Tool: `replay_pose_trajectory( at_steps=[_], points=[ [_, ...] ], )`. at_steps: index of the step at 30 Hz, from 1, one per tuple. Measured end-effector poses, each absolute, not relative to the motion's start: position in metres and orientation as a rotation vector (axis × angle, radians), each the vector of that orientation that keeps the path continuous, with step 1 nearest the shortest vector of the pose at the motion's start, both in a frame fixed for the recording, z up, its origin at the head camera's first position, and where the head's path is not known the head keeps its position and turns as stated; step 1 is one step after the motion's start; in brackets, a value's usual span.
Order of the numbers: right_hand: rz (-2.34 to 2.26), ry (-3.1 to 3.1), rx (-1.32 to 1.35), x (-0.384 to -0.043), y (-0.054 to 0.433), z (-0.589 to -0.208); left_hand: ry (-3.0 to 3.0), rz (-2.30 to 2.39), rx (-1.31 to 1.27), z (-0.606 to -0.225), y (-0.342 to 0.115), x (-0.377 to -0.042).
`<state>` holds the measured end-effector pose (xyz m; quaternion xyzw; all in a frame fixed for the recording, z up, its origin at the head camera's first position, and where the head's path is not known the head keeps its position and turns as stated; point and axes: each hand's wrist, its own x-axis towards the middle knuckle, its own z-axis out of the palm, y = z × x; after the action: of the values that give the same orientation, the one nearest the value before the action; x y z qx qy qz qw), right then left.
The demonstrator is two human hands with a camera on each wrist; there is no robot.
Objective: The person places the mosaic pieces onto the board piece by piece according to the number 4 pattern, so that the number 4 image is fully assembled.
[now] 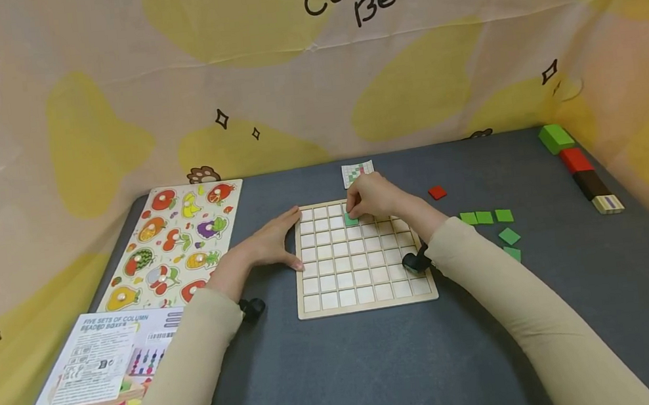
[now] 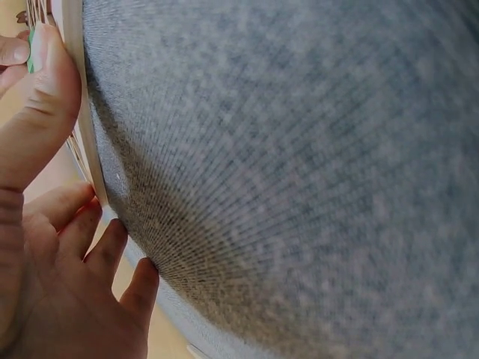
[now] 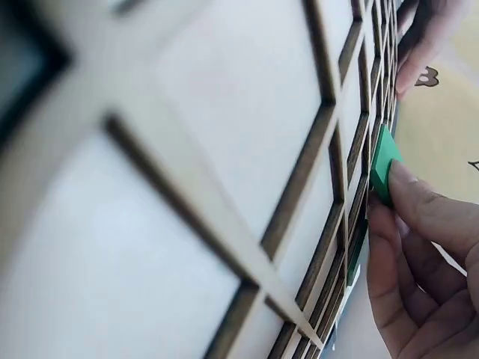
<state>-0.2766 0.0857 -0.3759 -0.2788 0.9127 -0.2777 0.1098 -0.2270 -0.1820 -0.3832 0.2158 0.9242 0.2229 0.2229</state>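
Observation:
The wooden grid board (image 1: 370, 308), with white squares between raised strips, lies on the dark table. My right hand (image 1: 376, 196) is over its top rows and pinches a green square tile (image 3: 384, 164) between thumb and fingers, tilted against the strips. A second green tile (image 3: 358, 250) shows lower in the right wrist view, by the board's edge and partly behind the fingers. My left hand (image 1: 271, 240) rests at the board's left side. Its thumb (image 2: 52, 82) lies along the edge and its fingers (image 2: 108, 250) are spread by the corner.
Behind the board lies a small pattern card (image 1: 357, 171). To the right are a red tile (image 1: 437, 192), several loose green tiles (image 1: 484, 217) and a row of coloured stacks (image 1: 578, 159). A fruit puzzle board (image 1: 182, 234) and a printed box (image 1: 96, 378) occupy the left.

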Motion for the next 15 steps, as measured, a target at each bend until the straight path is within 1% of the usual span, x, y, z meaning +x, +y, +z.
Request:
replay_pose_trajectory(
  at_steps=[9, 12, 15],
  points=[
    [-0.697, 2.662, -0.899, -0.275, 0.087, -0.373, 2.55, 0.621, 0.599, -0.384, -0.183, -0.227],
    [-0.695, 2.666, -0.892, -0.274, 0.1, -0.369, 2.546, 0.622, 0.6, -0.384, -0.183, -0.226],
    [-0.713, 2.692, -0.875, -0.276, 0.123, -0.365, 2.544, 0.624, 0.604, -0.383, -0.183, -0.226]
  ],
)
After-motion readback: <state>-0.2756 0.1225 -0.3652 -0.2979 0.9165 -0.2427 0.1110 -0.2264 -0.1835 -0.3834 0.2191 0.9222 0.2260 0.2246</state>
